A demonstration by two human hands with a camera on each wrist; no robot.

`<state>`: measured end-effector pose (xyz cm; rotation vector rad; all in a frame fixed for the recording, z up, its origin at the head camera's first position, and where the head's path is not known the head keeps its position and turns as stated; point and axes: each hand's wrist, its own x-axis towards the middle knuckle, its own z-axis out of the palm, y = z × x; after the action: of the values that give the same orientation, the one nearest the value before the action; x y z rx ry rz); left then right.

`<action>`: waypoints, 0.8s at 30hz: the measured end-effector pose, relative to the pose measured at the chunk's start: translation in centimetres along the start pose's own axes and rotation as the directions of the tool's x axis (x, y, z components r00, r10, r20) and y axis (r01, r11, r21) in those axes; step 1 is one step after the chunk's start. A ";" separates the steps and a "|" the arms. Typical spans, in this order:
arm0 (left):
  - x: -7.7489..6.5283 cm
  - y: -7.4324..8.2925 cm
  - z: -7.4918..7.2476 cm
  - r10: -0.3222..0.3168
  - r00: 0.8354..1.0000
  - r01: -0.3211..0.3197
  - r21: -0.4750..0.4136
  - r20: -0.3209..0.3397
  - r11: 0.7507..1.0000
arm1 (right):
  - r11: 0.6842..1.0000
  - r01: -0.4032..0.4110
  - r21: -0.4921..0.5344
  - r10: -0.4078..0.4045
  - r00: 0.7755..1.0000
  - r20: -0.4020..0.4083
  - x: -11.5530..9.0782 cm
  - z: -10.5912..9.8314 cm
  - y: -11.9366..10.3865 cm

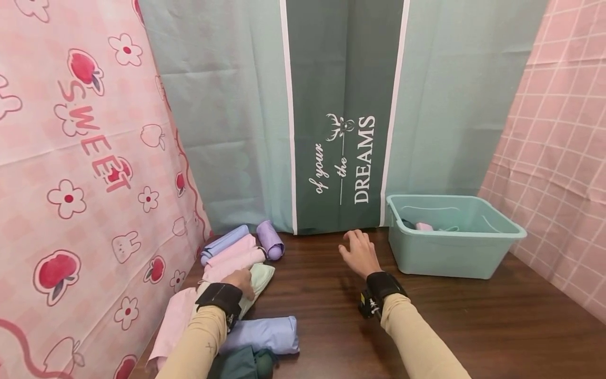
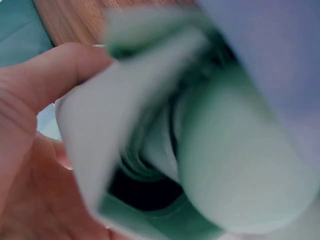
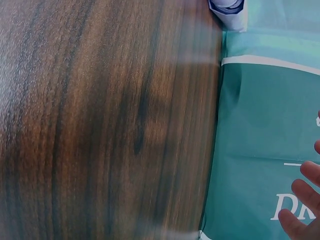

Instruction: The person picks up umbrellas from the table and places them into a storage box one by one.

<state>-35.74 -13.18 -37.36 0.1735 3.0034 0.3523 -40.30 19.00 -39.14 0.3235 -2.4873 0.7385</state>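
My left hand (image 1: 242, 281) grips a light green folded umbrella (image 1: 262, 276) among the other umbrellas on the left of the table. In the left wrist view, its pale rounded handle end (image 2: 245, 155) and loose fabric folds are close and blurred, with the thumb and fingers around the fabric. My right hand (image 1: 361, 254) hovers above the table left of the teal bin (image 1: 445, 258), fingers loosely spread and holding nothing. Some of its fingertips (image 3: 305, 192) show at the right edge of the right wrist view.
Around the left hand lie a purple umbrella (image 1: 271, 239), a blue one (image 1: 224, 243), pink ones (image 1: 236, 258), a lavender-blue one (image 1: 262, 335) and a dark green one (image 1: 241, 363). A small pink item (image 1: 424, 226) lies inside the bin. Curtains border the brown table (image 1: 326, 316).
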 end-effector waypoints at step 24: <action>-0.4 2.2 -1.0 0.302 0.898 -0.265 0.154 -0.319 0.952 | 0.998 0.036 0.042 -0.036 0.999 -0.006 -0.2 -0.1 -0.5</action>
<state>-35.25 -11.28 -35.83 0.6298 3.3438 0.2696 -39.93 18.67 -38.96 0.3804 -2.4576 0.7775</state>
